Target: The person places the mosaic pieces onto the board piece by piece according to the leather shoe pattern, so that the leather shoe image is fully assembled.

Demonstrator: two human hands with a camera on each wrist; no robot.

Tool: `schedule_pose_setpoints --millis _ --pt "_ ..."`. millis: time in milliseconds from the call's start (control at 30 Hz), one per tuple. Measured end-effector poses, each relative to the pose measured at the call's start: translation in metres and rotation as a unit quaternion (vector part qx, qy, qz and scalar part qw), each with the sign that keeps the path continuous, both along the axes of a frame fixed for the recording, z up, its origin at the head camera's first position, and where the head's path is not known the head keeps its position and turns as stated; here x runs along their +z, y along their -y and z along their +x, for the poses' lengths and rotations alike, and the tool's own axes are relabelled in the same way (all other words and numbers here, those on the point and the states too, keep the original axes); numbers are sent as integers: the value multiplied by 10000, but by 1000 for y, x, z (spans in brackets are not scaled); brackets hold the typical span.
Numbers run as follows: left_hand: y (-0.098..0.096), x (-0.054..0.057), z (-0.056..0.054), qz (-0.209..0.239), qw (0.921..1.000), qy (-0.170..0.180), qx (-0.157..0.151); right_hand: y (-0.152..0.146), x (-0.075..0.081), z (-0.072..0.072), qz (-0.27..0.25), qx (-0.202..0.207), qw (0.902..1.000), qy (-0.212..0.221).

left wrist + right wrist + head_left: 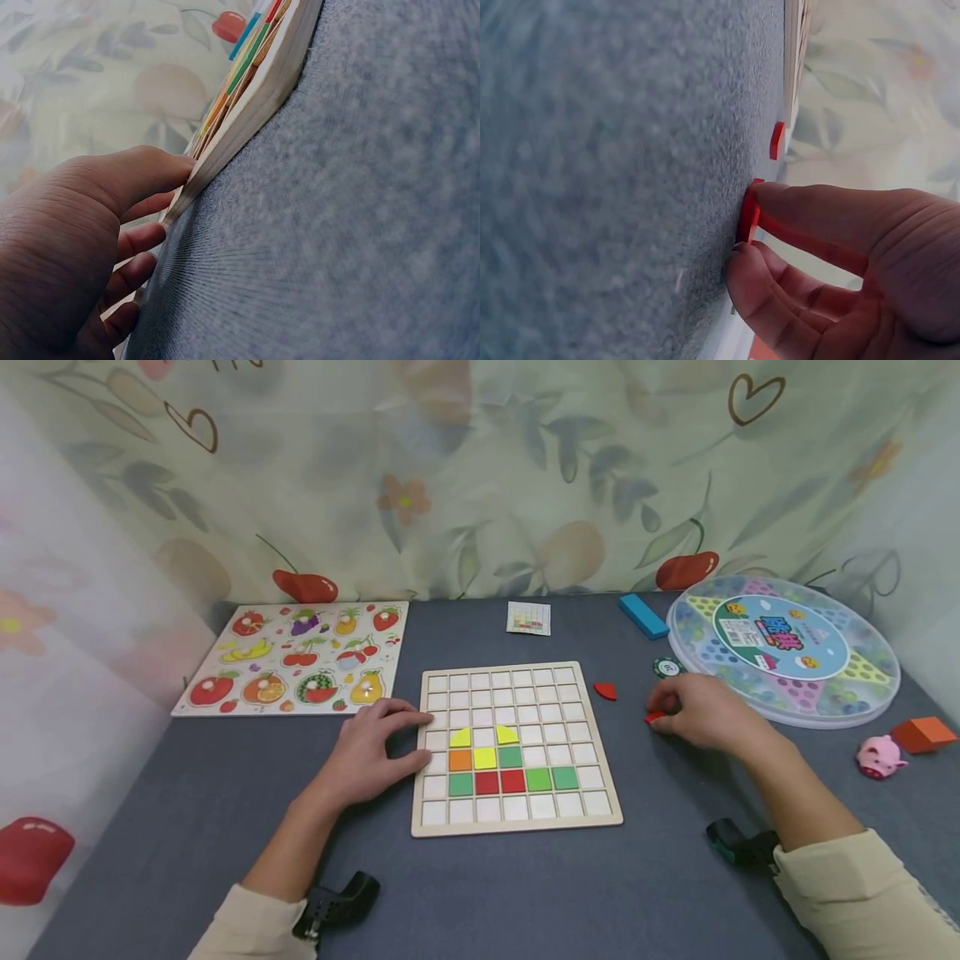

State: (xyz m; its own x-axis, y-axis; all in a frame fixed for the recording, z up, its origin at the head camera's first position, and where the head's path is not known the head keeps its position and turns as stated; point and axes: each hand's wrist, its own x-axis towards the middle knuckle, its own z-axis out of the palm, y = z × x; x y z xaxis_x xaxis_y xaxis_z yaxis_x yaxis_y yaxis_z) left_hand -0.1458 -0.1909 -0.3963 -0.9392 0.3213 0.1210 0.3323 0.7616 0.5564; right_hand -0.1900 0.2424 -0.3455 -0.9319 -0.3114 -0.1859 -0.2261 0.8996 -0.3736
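Note:
A wooden grid board (517,827) lies in the middle of the table, with yellow, orange, green and red tiles in some of its white squares. My left hand (367,752) rests at its left edge, thumb and index fingertip touching the frame; the left wrist view has the thumb against the board's side (240,124). To the right of the board, my right hand (697,710) pinches a red tile (748,214) between thumb and fingers, low over the cloth. Most of that tile is hidden by the fingers in the head view. A red quarter-round tile (605,692) lies between hand and board.
Behind the board lies a small pattern card (528,618). A fruit puzzle board (288,660) is at the back left. At right are a blue block (643,616), a poker chip (667,667), a round game box (862,652), a pink pig (881,757) and an orange block (924,735).

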Motion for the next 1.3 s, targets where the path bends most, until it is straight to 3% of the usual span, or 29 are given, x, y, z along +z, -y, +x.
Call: schedule_pose_setpoints --millis 433,667,800,1033,1300 --pt "0 0 0 -36 10000 14 11 8 1 3 -73 -49 9999 59" --pt "0 0 -1 -45 10000 13 4 25 4 8 -577 94 9982 -99" --pt "1 -1 -1 -16 10000 7 16 44 9 10 -1030 189 9944 100" --pt "0 0 -1 -2 10000 -31 -2 78 12 11 -1250 678 9880 599" --pt "0 -1 -1 -24 10000 -3 5 111 2 11 -1439 1167 9792 827"
